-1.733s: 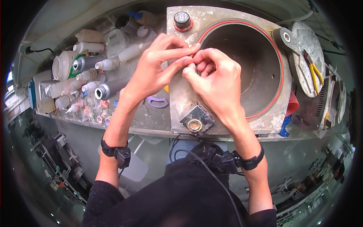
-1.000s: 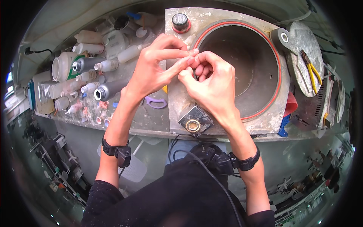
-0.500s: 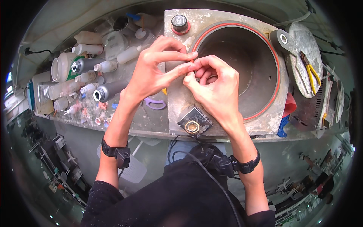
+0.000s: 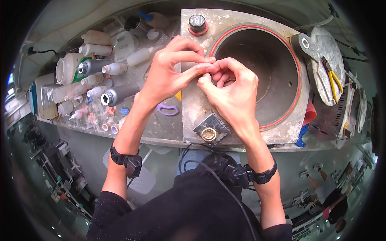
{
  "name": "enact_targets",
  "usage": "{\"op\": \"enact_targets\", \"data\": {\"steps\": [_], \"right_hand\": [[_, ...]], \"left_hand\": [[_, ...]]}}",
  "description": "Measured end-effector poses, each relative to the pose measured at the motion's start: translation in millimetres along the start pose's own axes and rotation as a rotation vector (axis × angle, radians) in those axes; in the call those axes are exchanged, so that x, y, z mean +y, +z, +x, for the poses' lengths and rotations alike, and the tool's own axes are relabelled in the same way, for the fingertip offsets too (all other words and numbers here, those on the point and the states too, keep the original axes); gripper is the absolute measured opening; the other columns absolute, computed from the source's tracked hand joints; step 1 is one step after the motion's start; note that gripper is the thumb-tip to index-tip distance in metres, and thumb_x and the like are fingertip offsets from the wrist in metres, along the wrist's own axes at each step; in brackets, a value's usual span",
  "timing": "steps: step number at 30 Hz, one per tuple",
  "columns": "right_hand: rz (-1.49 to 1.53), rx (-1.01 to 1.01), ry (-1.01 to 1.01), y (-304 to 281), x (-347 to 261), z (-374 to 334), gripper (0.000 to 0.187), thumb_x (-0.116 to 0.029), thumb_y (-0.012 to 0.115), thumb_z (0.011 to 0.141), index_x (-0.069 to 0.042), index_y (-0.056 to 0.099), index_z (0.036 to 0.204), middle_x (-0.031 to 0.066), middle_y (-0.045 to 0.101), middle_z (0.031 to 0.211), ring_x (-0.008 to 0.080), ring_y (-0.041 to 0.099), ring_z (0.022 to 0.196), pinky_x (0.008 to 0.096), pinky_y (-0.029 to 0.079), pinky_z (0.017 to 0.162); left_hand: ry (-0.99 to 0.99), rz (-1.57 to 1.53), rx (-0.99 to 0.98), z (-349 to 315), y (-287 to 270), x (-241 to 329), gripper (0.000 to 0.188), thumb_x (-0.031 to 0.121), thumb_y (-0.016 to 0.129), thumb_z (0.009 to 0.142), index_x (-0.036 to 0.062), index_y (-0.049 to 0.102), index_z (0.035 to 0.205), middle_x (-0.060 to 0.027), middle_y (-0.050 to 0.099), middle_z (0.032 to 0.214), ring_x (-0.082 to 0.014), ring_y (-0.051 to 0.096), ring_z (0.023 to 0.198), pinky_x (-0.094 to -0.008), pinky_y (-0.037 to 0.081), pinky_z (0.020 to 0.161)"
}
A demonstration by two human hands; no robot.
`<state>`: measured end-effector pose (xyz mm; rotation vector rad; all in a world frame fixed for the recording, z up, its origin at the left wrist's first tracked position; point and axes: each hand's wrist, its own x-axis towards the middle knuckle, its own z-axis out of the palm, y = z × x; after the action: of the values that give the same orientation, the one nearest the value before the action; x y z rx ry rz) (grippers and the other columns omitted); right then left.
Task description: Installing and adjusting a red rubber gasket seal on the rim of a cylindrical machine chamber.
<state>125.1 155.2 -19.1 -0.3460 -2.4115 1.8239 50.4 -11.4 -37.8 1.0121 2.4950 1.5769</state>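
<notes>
My left hand (image 4: 163, 74) and my right hand (image 4: 233, 86) meet over the left rim of a round metal chamber (image 4: 257, 60). Thumb and fingertips of the left are pinched together, almost touching the right hand's fingertips. The right hand's fingers are curled, its thumb pressed toward the forefinger. Anything between the fingertips is hidden or too small to name. A red sealing ring (image 4: 300, 80) runs round the chamber's mouth and passes behind my fingers; whether they touch it, I cannot tell. Below the hands, a dark square block with a brass fitting (image 4: 209, 134) sits on the chamber's grey top plate.
A black knob (image 4: 197, 23) stands at the plate's far left corner. Several bottles, including a grey one (image 4: 120, 95), lie left of it near purple-handled scissors (image 4: 167, 109). Yellow-handled pliers (image 4: 333, 82) rest on a grey round lid (image 4: 327, 52) at right, beside a red cup (image 4: 309, 112).
The bench appears shifted slightly right in the view, and my hands with it. Both hands keep nearly the same pinched pose, the fingertips a little closer together.
</notes>
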Motion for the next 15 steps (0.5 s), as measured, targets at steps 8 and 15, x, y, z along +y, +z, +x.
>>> {"op": "enact_targets", "data": {"steps": [8,15], "right_hand": [[0.07,-0.038,0.105,-5,2,0,0.02,-0.01,0.084,0.079,0.003,0.075,0.091,0.0048,0.071,0.075,0.0066,0.062,0.062,0.0247,0.053,0.059],[0.231,-0.102,0.195,-13,-1,-3,0.02,-0.002,0.081,0.091,0.006,0.072,0.107,0.0048,0.073,0.091,0.005,0.067,0.074,0.0195,0.055,0.065]], "left_hand": [[0.029,0.016,-0.015,0,1,-3,0.023,0.005,0.087,0.08,0.0077,0.086,0.102,-0.0044,0.072,0.097,-0.019,0.064,0.096,-0.0326,0.051,0.085],[0.035,0.028,-0.015,2,2,-2,0.019,0.005,0.088,0.081,0.0058,0.084,0.099,-0.0052,0.072,0.097,-0.0185,0.065,0.096,-0.0323,0.051,0.086]]}}
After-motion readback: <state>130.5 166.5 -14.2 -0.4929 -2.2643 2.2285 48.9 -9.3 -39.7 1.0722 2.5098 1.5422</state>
